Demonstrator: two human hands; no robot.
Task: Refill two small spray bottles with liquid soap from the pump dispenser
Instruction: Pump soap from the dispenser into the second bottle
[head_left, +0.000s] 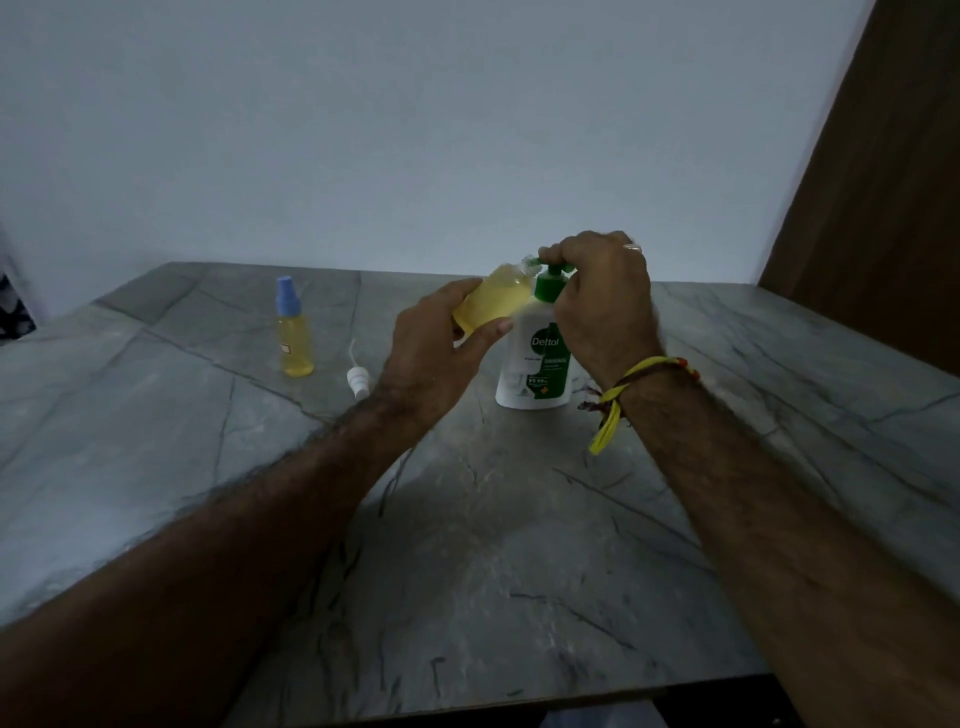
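A white pump dispenser (530, 371) with a green pump head stands upright on the grey stone table (467, 571). My right hand (602, 301) curls over the green pump head from above. My left hand (431, 348) grips an uncapped small spray bottle (493, 299) holding yellow liquid, tilted with its neck up against the pump spout. A second small spray bottle (295, 332) with a blue cap and yellow liquid stands upright at the left. A loose white sprayer top (358, 376) with its tube lies on the table between that bottle and my left wrist.
A pale wall rises behind the table. A brown wooden panel (883, 182) stands at the back right. The table's front edge (519, 712) runs along the bottom of the view. A yellow thread band (623, 395) is tied round my right wrist.
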